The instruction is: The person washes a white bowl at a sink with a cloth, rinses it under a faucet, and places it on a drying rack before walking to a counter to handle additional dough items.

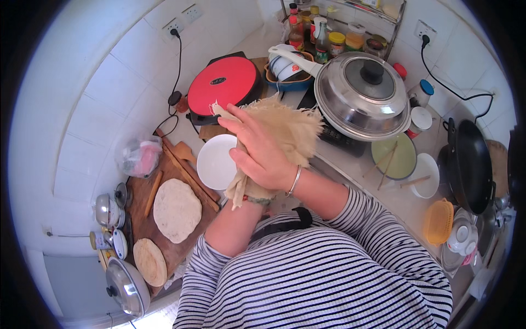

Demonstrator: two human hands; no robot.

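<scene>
My right hand [261,154], with a silver bangle at its wrist, presses and grips a frayed beige cloth [291,129]. Its fingers lie along the fabric, the thumb apart from them. The cloth hangs over my left hand, which is hidden beneath it; only the left forearm [232,228] and part of a green beaded bracelet [259,200] show. Just left of the cloth sits a white bowl [215,162]. Beyond the hands is an electric griddle with a red lid [222,84], closed.
On a wooden board [185,257] lie flat dough [177,209], a browned flatbread [150,262] and a rolling pin [153,193]. A lidded steel pan [357,98] stands on a black cooktop [341,140]. Chopsticks [388,164] cross a green bowl [380,152]. A black wok [470,164] leans at right.
</scene>
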